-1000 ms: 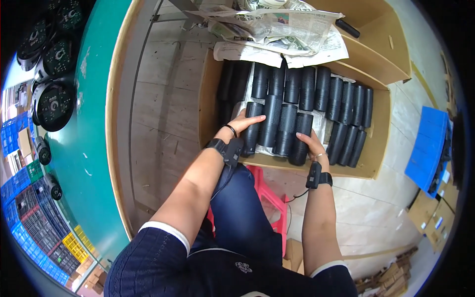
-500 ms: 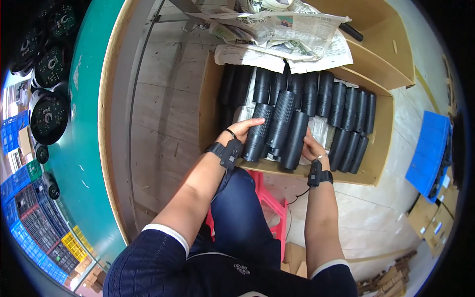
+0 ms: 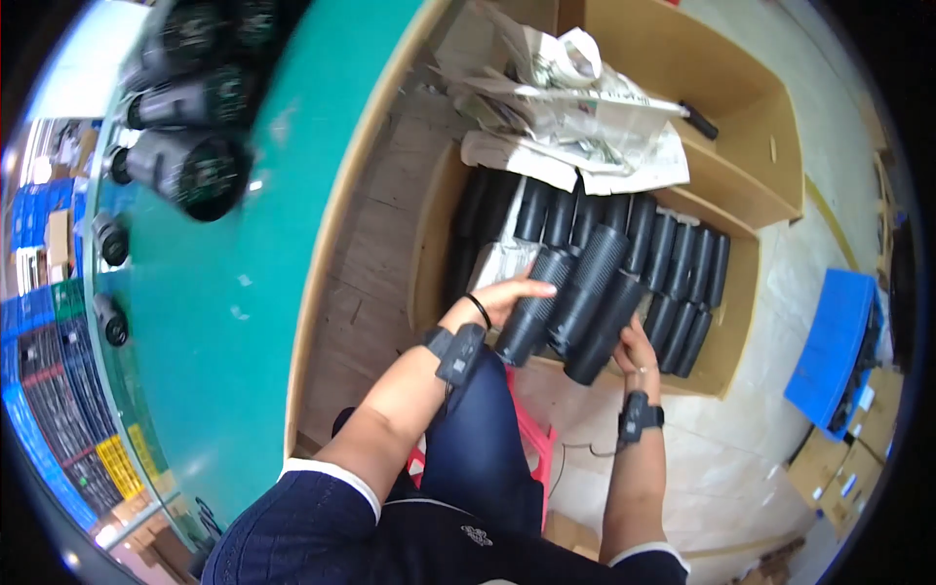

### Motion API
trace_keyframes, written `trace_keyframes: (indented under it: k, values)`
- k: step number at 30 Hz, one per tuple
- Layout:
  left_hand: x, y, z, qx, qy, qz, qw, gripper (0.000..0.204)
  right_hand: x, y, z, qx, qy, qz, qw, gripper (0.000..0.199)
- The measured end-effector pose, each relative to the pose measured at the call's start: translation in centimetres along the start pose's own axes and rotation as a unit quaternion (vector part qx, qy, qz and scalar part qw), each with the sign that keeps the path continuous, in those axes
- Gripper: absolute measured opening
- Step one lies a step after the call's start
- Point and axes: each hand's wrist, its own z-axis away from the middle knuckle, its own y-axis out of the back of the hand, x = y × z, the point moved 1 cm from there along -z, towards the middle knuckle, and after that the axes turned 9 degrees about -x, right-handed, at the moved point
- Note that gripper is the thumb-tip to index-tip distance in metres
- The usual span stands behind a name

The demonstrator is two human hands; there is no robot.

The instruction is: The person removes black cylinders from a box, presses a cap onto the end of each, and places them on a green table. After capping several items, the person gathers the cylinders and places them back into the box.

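Your left hand [image 3: 500,300] and right hand [image 3: 636,347], each partly curled, clasp a row of black tubes [image 3: 588,285] between them, slanted over the near side of the cardboard box [image 3: 731,327].

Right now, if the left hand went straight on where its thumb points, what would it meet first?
The left hand would first meet the black tube under its thumb, which it touches; depth beyond is unclear.

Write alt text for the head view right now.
A person's left hand and right hand hold a slanted row of at least three black cylinders between them, at the near side of an open cardboard box holding similar cylinders. Crumpled newspaper covers its far edge; a green tabletop with black devices fills the left.
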Motion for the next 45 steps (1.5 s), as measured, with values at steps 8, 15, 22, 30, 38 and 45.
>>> trace_keyframes:
  k: [8,15,22,30,38,45]
  values:
    - [-1.3,-15.8,6.8,-0.094,-0.116,-0.013,0.989,0.069,-12.3,-9.3,12.4,-0.109,0.101,0.049,0.988,0.113]
    - [0.1,-25.9,18.6,-0.178,-0.231,0.025,0.956,0.051,-22.3,-23.5,17.8,-0.231,0.041,0.174,0.957,0.11]
    - [-1.6,-27.2,36.6,-0.138,-0.442,0.027,0.886,0.046,-21.7,-44.1,17.9,-0.37,0.039,0.327,0.868,0.099]
    - [-11.9,-18.7,53.8,0.037,-0.655,0.091,0.749,0.043,-4.9,-63.5,10.2,-0.554,-0.185,0.361,0.727,0.103]
    - [-17.6,-11.2,61.3,0.076,-0.705,0.136,0.692,0.035,4.7,-71.1,8.1,-0.624,-0.275,0.389,0.62,0.099]
    - [-21.3,-9.1,62.5,0.06,-0.675,0.154,0.719,0.038,6.2,-69.3,3.1,-0.651,-0.238,0.414,0.59,0.095]
